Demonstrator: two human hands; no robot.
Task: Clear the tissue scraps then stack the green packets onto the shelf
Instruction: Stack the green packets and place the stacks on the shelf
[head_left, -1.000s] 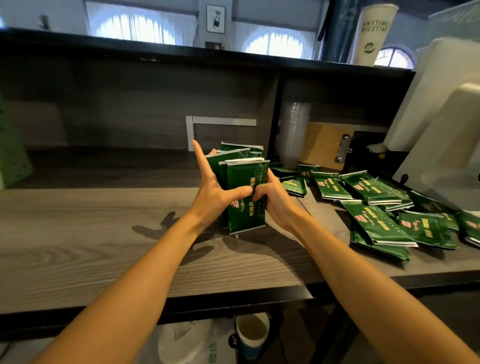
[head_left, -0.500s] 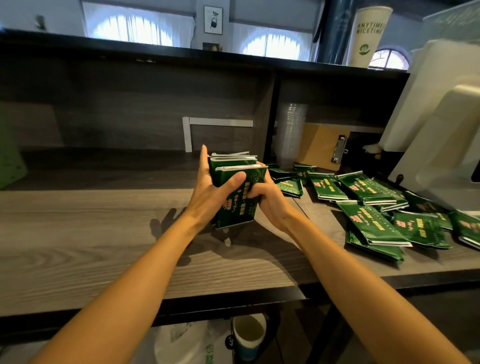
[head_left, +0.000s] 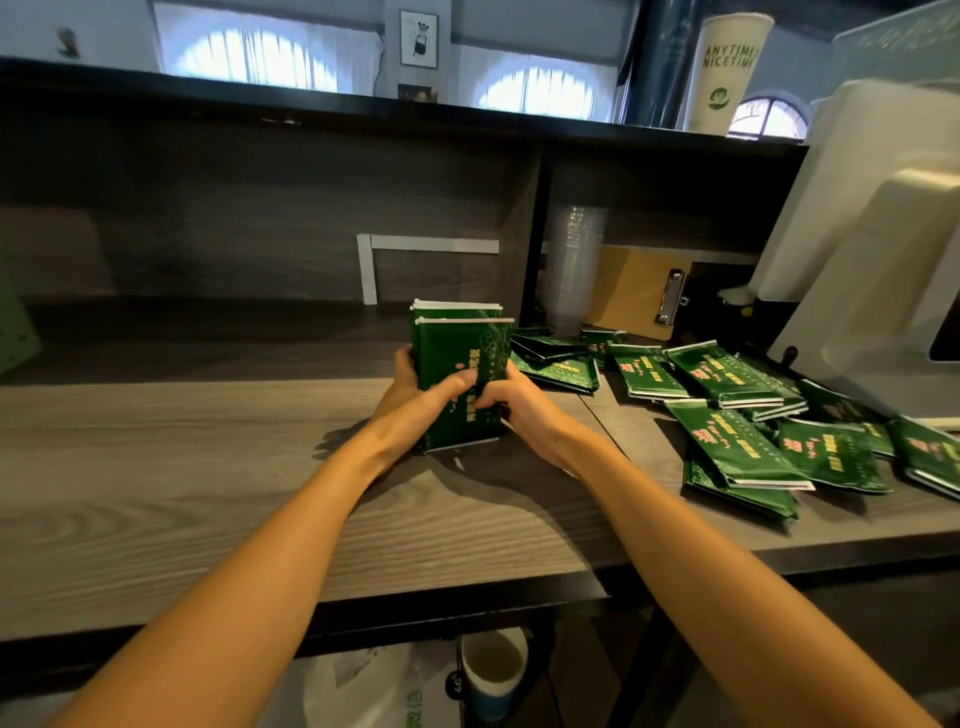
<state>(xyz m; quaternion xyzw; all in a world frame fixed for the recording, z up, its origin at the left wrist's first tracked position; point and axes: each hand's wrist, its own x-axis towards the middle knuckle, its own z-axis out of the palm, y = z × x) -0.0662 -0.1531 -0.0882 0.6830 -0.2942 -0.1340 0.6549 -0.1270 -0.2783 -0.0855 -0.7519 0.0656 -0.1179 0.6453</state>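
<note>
Two hands clasp one bundle of upright green foil packets (head_left: 460, 358) from either side. The left hand (head_left: 410, 402) wraps the bundle's left edge with its thumb laid across the printed front. The right hand (head_left: 527, 410) curls round the right edge, and its thumb nearly meets the other.

The bundle's bottom edge stands on the grey wood-grain counter (head_left: 182, 493), about midway along it and well back from the front edge. A second ago the left fingers were splayed, the index pointing up, and the packet tops were staggered. Now the fingers close round the bundle and the white-trimmed tops sit nearly level.

Loose green packets (head_left: 737, 447) lie scattered toward the counter's right end, some close to its front edge. Left of the bundle a broad stretch of counter runs back into the dark shelf recess (head_left: 234, 322). Behind the loose packets, a stack of clear plastic cups (head_left: 576, 265) and a brown clipboard (head_left: 631, 291) stand against the back.
</note>
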